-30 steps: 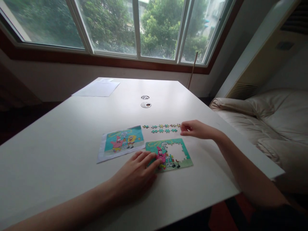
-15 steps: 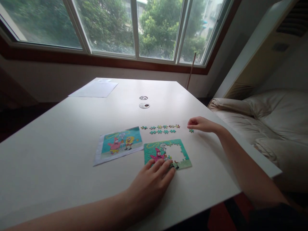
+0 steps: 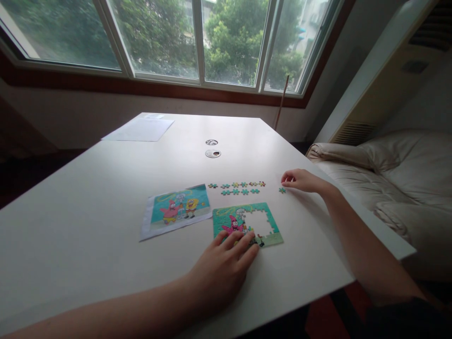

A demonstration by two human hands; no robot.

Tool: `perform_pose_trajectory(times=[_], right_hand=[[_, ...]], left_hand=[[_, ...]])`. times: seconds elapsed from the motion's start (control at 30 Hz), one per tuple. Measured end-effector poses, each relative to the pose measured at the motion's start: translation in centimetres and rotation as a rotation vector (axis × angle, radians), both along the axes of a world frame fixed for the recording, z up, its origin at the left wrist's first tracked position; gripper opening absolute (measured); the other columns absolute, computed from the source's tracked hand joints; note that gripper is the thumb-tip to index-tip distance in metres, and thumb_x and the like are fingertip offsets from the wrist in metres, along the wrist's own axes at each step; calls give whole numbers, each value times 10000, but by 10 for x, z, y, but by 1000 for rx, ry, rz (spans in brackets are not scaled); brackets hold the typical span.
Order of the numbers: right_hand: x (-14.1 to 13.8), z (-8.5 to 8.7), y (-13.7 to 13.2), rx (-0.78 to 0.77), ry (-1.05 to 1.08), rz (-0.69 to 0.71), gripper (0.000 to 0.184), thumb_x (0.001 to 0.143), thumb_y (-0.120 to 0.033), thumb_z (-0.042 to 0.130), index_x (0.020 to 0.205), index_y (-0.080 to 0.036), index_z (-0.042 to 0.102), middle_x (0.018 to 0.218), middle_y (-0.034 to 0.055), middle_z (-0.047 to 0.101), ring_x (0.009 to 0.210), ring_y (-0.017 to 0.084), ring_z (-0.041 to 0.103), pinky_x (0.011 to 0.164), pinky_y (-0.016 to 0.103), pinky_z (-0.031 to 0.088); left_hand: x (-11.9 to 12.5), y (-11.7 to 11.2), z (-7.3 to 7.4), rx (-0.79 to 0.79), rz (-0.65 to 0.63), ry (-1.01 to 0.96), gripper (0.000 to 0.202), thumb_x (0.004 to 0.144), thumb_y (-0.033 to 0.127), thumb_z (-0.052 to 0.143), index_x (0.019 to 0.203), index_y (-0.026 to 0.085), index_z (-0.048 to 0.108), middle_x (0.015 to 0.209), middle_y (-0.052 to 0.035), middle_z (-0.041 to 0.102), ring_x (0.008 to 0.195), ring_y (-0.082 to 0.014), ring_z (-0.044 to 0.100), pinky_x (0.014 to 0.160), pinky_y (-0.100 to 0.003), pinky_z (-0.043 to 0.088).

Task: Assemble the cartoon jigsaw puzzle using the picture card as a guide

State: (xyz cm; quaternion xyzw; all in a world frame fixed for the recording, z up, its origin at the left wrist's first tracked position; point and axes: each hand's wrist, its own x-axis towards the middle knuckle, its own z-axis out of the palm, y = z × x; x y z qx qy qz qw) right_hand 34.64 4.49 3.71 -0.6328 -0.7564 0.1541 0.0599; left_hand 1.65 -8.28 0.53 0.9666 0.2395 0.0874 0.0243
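My left hand [image 3: 226,263] rests with spread fingers on the lower edge of a partly assembled jigsaw puzzle [image 3: 221,216] showing cartoon figures. A hole with a jagged outline takes up the puzzle's right part, where white tabletop shows through. To the right, my right hand [image 3: 298,181] is loosely curled, with a gap between thumb and fingers and nothing visible in it. Just under its fingertips a single puzzle piece [image 3: 282,190] lies on the table. Several loose pieces [image 3: 235,192] form two rows beyond the puzzle. Left of the puzzle is a printed reference picture [image 3: 180,207] of the same scene.
The white table [image 3: 88,226] carries a blank sheet of paper [image 3: 141,129] at its far left. Two round inserts [image 3: 213,153] are set in the tabletop's middle. A pale sofa [image 3: 381,174] stands beyond the right edge, and windows [image 3: 233,42] line the far wall.
My right hand has shifted slightly right, over the single piece, and its fingers have parted a little. My left hand stays on the puzzle. The view has moved very slightly.
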Motion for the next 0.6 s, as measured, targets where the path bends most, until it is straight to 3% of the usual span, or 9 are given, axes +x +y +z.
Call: perform_pose_trajectory(times=[0.3,0.6], right_hand=[[1,1,-1,-171,101,105,326,690,-390,618,917,-157,649,789,50,637,683,155,567,613,247,421],[-10,-5,1,-179,230,136,397,714,-477,597,926,-146,652,774,49,627,675,147,548,610,250,425]], left_hand=[[-2,0,-2,33,-7,-14,341,918,201,394,1254,204,452,1346,-59,455,1143,-254,451,931,-409,348],[-2,0,-1,13,-4,-8,343,918,192,378,1254,199,450,1345,-63,454,1143,-259,450,937,-425,351]])
